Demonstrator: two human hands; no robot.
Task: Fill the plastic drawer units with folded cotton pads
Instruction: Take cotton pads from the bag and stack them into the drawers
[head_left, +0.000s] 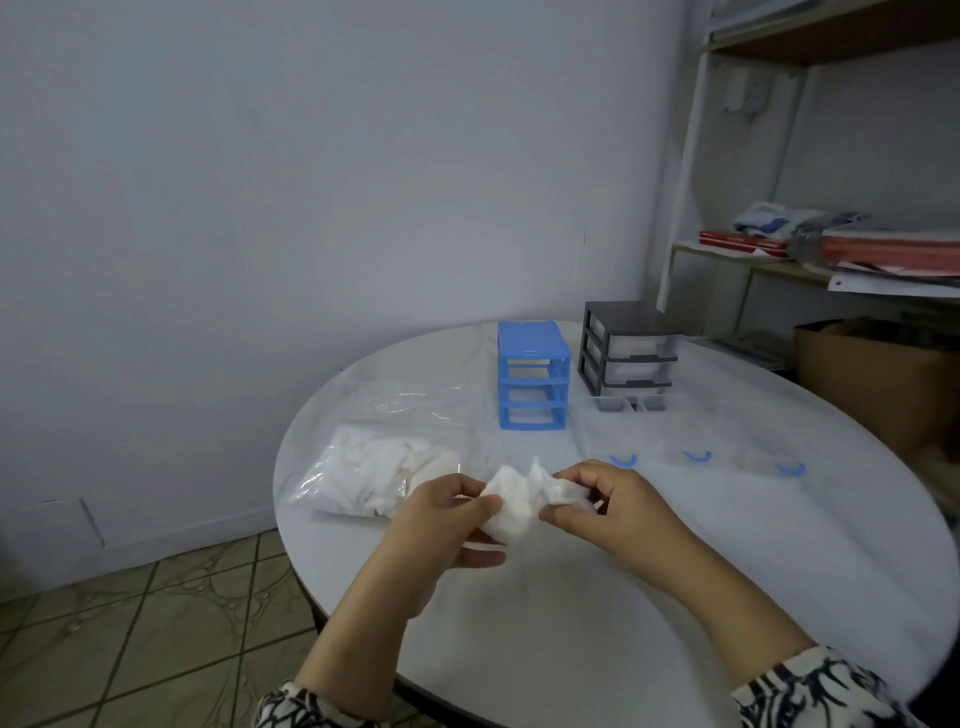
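Both hands hold a white cotton pad (514, 501) above the round white table (675, 597). My left hand (447, 512) pinches its left side; my right hand (602, 501) pinches the crumpled right side. A clear bag of white cotton pads (374, 480) lies just left of my hands. At the back stand a blue drawer frame (531, 375) with its three slots open and a dark grey drawer unit (626, 348) with clear drawers. Three clear drawers with blue handles (696, 454) lie in a row on the table in front of the units.
An empty clear plastic bag (405, 402) lies behind the pad bag. One clear drawer (628, 402) sits pulled out at the grey unit's foot. A shelf with books and papers (831, 249) and a cardboard box (878, 374) stand to the right. Tiled floor (156, 613) lies left.
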